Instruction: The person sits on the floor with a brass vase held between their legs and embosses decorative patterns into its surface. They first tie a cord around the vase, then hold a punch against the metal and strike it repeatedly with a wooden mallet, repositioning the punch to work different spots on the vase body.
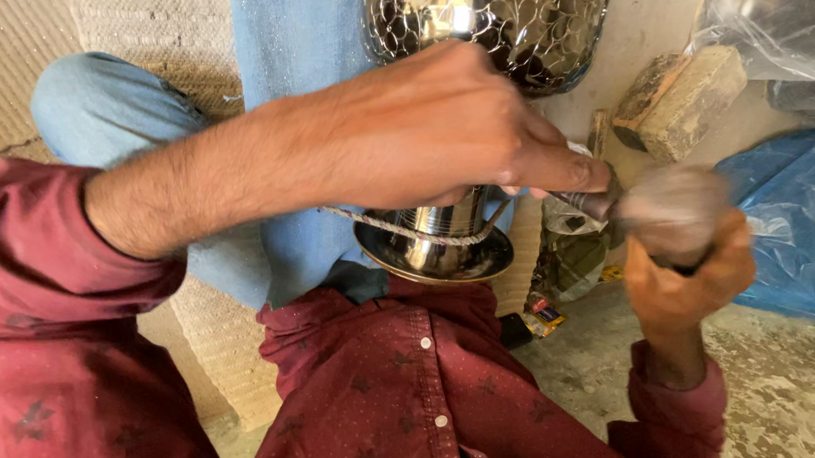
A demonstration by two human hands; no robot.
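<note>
Fingers of the left hand [448, 124] are curled together and pinch a thin dark metal punch [588, 202], whose upper end disappears under the thumb and forefinger while its lower end sticks out to the right, touching the blurred head of a wooden mallet [672, 208]. Below, the right hand [691, 279] is clenched in a fist round the mallet's handle, knuckles up. Just behind and under the left hand lies a shiny metal vessel [497, 14] with a hammered scale pattern, held between the knees in blue trousers [291, 44]; its flared foot [434, 256] points toward the red shirt [392, 395], with a twisted cord [398, 228] looped across the neck. Wooden blocks [683, 101] and blue plastic sheeting [804, 217] lie on the floor to the right.
</note>
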